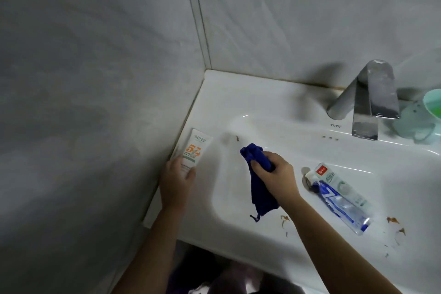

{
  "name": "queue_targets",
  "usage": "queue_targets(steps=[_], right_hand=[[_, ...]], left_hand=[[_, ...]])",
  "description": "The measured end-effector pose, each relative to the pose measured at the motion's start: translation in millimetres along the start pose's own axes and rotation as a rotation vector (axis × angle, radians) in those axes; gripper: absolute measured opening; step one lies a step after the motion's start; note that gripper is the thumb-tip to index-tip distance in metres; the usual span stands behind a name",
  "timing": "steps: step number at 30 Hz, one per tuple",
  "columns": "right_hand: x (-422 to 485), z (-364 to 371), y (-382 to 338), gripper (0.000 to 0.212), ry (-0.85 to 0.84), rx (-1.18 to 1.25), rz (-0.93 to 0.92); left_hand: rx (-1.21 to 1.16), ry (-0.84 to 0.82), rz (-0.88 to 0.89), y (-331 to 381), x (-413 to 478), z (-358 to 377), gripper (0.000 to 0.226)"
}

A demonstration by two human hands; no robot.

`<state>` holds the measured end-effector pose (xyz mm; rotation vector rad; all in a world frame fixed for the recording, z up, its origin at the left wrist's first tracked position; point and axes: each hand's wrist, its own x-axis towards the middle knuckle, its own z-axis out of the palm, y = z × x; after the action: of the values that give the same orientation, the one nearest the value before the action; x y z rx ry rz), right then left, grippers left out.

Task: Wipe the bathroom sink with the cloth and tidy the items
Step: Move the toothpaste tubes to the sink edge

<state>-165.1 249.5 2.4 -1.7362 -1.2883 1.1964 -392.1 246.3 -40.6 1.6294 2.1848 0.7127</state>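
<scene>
Two hands: both are occupied.
Right hand (274,172): clenched round the bunched blue cloth (261,198); one end pokes out past the knuckles and the tail trails back under the wrist onto the sink (238,93).
Left hand (177,175): fingers and thumb grasp the near end of the white tube (196,148), which lies on the ledge by the wall, left of the cloth hand.
Nearest stain (237,138): a brown fleck just ahead of the cloth's tip.
Other stains (284,219): brown smears beside the right forearm, with more farther right.
Toothpaste tubes (343,203): two in the basin, right of the cloth hand.
Doing it well: probably lift the white tube clear, flatten the cloth, and press firmly over the fleck before working rightward.
</scene>
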Motion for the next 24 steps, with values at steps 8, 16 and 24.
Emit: queue_targets(steps=[8,16,24], right_hand=[[-12.9,-16.4,17.8,0.019,0.012,-0.045,0.041],[-43.3,-101.1,66.6,0.013,0.242,0.085,0.192],[-60.6,-183.2,127.3,0.008,0.529,0.089,0.314]], left_hand=[[0.173,0.1,0.196,-5.5,-2.8,1.3,0.055],[-0.078,-0.087,0.53,91.0,-51.2,70.0,0.043],[-0.023,-0.529,0.744,157.6,-68.0,181.6,0.036]])
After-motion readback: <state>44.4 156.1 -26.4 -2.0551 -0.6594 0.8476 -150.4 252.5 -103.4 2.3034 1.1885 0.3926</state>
